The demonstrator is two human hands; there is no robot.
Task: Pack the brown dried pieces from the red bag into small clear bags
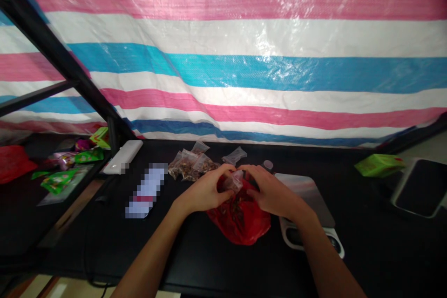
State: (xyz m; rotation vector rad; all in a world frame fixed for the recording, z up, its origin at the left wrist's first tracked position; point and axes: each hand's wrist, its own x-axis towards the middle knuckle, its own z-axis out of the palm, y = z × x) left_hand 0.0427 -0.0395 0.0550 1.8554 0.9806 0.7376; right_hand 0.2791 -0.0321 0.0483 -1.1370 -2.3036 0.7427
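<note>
As both hands come together over the middle of the black table [188,251], I can see a small clear bag [235,180] between them. My left hand [208,189] curls around one side of it, fingers above and thumb below, gripping it. My right hand [271,189] is bent in from the other side with its fingertips at the bag's edge, but I cannot tell whether they pinch it. The small bag sits over a red bag [240,230] on the table, with dark, dry-looking bits inside it.

Just behind my left hand I have a cluster of filled bags [190,165], lying against one another. Another clear bag [234,155] lies flat beyond my fingers, near a little round cap [268,165]. A kitchen scale [316,198] is to the right, partly under my right forearm. Farther right is a green box [379,165]; well to the left lies a phone [146,191], its screen blurred out.
</note>
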